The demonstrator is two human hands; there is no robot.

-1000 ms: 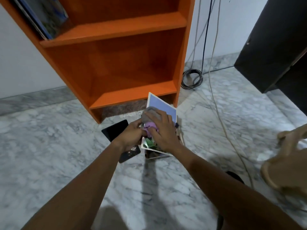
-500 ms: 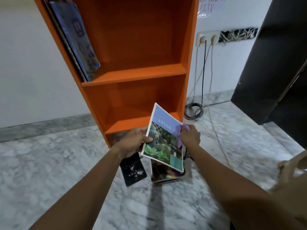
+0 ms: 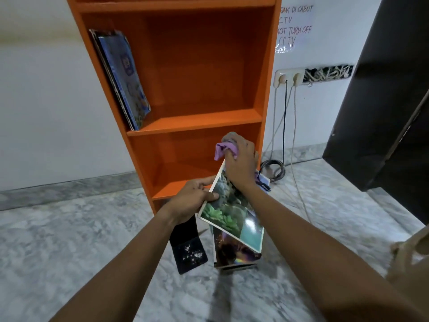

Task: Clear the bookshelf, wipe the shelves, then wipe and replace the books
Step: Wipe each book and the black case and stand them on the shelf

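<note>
An orange bookshelf (image 3: 197,123) stands against the wall. Several thin books (image 3: 126,82) lean at the left of its middle shelf; the bottom shelf is bare. My left hand (image 3: 193,198) grips the left edge of a glossy book with green plants on its cover (image 3: 228,217), held tilted above the floor. My right hand (image 3: 241,162) presses a purple-grey cloth (image 3: 224,147) onto the book's top end. Below it a stack of books (image 3: 234,252) lies on the marble floor, beside a black book with white specks (image 3: 189,248).
A wall socket (image 3: 289,77) with two plugged cables sits right of the shelf, and a coiled black cable (image 3: 272,169) lies on the floor. A dark cabinet (image 3: 383,101) fills the right side. A tan object (image 3: 411,259) shows at the right edge.
The book came up off the floor stack, now held tilted in front of the bottom shelf. My right hand with the cloth slid from the book's right edge to its top.
</note>
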